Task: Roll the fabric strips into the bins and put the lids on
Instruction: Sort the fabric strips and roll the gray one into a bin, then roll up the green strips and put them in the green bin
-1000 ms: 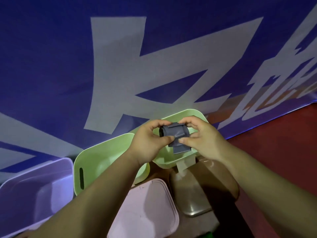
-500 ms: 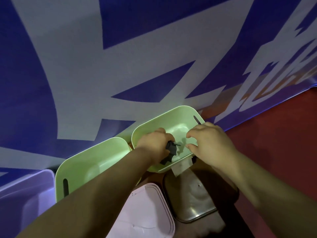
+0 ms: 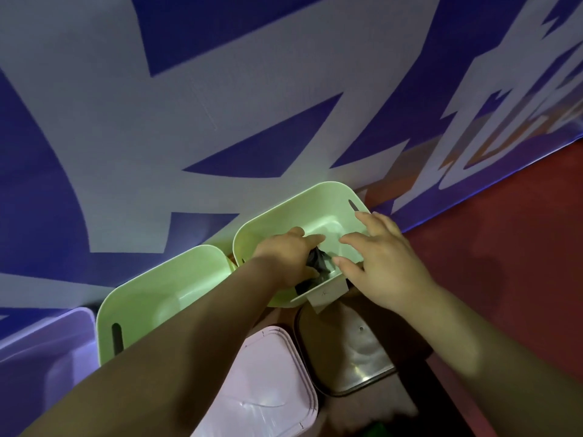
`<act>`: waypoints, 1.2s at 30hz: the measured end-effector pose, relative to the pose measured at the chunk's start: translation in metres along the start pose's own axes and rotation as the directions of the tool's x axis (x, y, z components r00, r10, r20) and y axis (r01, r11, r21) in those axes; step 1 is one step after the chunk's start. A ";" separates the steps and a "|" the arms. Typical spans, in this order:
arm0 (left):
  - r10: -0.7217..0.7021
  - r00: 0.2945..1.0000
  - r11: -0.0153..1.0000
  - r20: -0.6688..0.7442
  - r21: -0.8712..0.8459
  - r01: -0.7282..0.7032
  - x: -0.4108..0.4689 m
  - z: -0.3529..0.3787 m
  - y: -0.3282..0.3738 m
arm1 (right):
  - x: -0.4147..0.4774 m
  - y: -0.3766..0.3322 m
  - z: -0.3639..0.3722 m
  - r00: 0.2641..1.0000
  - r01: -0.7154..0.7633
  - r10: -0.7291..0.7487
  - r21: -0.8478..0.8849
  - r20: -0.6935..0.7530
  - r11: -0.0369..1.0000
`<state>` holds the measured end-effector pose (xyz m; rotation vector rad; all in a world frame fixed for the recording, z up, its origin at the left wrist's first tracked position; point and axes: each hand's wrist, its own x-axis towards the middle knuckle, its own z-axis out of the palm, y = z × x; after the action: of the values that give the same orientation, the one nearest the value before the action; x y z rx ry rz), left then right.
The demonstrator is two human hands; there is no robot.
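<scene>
While the pink lid (image 3: 262, 383) and grey lid (image 3: 344, 348) wait nearest us, the left hand (image 3: 284, 260) curls round the dark roll (image 3: 318, 264), low inside the right green bin (image 3: 315, 203). That's soft, light cloth, likely to spring open, so grip across the coil, not the loose tail. The right hand (image 3: 381, 263) hovers over the near rim, fingers spread, holding nothing. The walls crowd those knuckles; straight up looks the clear way out. The left bin (image 3: 164, 294) sits just beside, the banner (image 3: 220, 121) close behind.
</scene>
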<state>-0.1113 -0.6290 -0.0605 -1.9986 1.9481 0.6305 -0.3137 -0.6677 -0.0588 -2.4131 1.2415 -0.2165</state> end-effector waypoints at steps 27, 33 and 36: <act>-0.067 0.977 0.993 -0.200 -0.113 0.045 -0.256 0.124 0.106 | -0.247 -0.014 -0.009 0.954 -0.103 0.128 -0.106 0.269 0.989; -0.071 0.989 0.974 -0.132 -0.225 0.040 -0.275 0.162 0.125 | -0.293 0.006 0.011 0.897 -0.191 0.207 -0.080 0.391 0.978; -0.090 0.988 0.961 -0.128 -0.270 0.052 -0.282 0.175 0.134 | -0.309 0.017 0.022 0.868 -0.255 0.250 -0.048 0.428 0.966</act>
<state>-0.2628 -0.3046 -0.0602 -2.3209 1.9455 0.7909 -0.5013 -0.4209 -0.0707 -2.0975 1.3126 0.3722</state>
